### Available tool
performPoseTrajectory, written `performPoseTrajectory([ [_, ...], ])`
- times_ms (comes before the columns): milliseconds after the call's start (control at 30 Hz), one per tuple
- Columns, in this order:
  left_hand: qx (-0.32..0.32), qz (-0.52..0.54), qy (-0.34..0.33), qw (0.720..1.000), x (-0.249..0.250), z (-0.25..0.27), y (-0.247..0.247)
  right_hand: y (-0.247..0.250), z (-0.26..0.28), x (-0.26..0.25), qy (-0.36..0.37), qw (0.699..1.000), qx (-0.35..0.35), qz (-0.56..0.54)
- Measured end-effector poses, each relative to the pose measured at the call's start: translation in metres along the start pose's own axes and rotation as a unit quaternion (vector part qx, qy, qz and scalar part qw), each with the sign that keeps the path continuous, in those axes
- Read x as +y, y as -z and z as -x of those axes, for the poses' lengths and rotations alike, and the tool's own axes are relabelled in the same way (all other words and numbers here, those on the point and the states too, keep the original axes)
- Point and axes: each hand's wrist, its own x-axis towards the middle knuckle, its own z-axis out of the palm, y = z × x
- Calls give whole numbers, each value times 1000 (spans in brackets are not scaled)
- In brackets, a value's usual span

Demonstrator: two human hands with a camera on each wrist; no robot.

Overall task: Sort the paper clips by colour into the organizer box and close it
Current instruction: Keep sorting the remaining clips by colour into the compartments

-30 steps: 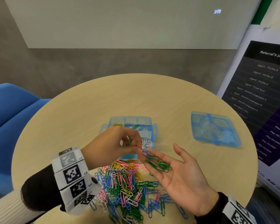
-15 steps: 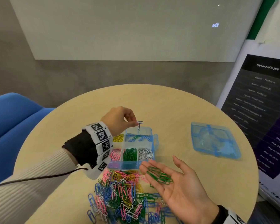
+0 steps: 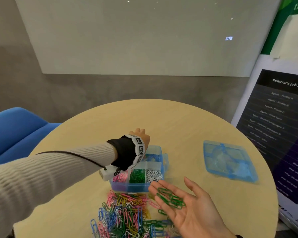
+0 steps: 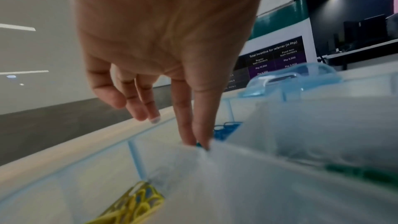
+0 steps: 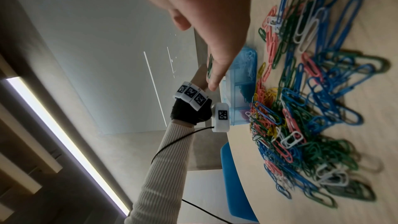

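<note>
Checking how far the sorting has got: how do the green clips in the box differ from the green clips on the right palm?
The green clips in the organizer box fill a walled middle front compartment, densely heaped; the green clips on the right hand lie loose on the flat, open palm, fewer and spread out, outside the box. Both share colour and shape.

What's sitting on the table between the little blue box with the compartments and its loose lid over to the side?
Nothing: in the head view only bare table lies between the organizer box and its lid. The right hand, palm up with green clips, hovers nearer the camera.
</note>
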Motion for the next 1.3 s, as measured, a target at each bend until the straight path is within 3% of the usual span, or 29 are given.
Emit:
performPoseTrajectory([
  [333, -33, 3, -2, 999, 2, -6, -4, 0, -1, -6, -1, 1000, -7, 0],
  [567, -6, 202, -36, 979, -16, 19, 24, -1, 3, -7, 14, 1000, -18, 4],
  [700, 21, 239, -20, 971, -22, 40, 31, -1, 4, -7, 23, 1000, -13, 5],
  [1033, -18, 272, -59, 960, -30, 98, 12, -1, 6, -2, 31, 999, -3, 10],
  [1300, 6, 330, -41, 943, -40, 115, 0, -7, 2, 1, 35, 999, 4, 27],
])
